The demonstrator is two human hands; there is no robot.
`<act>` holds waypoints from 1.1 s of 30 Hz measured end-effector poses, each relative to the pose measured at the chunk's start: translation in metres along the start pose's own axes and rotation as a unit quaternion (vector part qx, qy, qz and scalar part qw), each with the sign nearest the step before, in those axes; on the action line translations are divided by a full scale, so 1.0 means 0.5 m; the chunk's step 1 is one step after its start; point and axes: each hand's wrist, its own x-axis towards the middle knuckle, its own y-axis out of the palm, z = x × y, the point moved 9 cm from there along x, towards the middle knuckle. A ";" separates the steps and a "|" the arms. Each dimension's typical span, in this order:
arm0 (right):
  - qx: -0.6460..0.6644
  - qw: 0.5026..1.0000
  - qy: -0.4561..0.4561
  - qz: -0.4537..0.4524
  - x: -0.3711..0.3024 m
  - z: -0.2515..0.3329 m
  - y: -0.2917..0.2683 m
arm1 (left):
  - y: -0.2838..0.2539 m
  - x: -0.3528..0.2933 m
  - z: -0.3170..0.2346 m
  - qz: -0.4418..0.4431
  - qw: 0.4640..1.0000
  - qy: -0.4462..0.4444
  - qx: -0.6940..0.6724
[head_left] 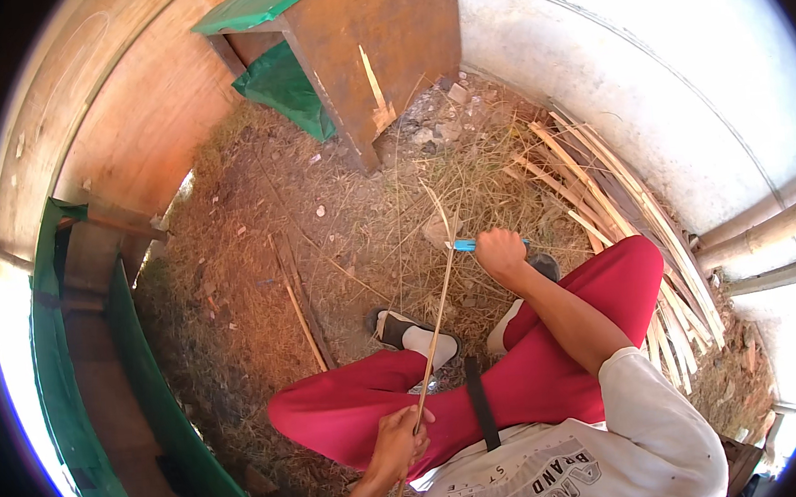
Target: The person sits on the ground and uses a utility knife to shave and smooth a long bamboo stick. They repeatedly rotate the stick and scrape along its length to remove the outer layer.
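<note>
Left hand: the left hand [399,442] is closed in a fist around the lower part of a thin bamboo strip [438,301]; it sits low in the view, just above the left thigh
Right hand: the right hand [500,251] is closed around a blue-handled knife [464,244]; it is extended forward past the right knee; whether a blade meets the strip cannot be told
Bamboo strip: long, pale, slender; runs upward from the left fist, slightly curved, with its upper part passing just beside the knife; the tip ends over the dry grass
Knife: only the blue handle end shows, projecting left from the fist; the rest is hidden by the fingers
Posture: the person is seated with legs in red trousers [551,367] crossed; a white sock and dark sandal [401,330] rest on the ground between the strip and the left thigh
Ground: dry grass and soil [253,257], scattered with small stones and chips; two loose sticks [300,309] lie left of the foot
Stock pile: a bundle of split bamboo slats [632,207] lies to the right, along the base of a pale wall [643,79]
Surroundings: a brown wooden box with green sheeting [350,60] stands ahead; a green-edged wooden frame [105,376] is at the left
</note>
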 end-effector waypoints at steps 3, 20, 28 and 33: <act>-0.009 0.999 0.016 0.032 -0.002 -0.006 0.010 | -0.004 -0.027 0.026 0.005 0.999 -0.030 -0.032; -0.007 0.982 0.117 0.147 0.010 -0.099 0.056 | -0.084 -0.107 0.038 -0.008 0.997 -0.014 -0.076; 0.158 0.986 0.012 0.056 -0.062 0.092 -0.135 | -0.011 0.034 -0.065 0.042 0.993 0.080 -0.075; 0.103 0.992 -0.052 0.058 -0.096 0.119 -0.131 | 0.039 0.113 -0.123 0.046 0.988 0.112 -0.091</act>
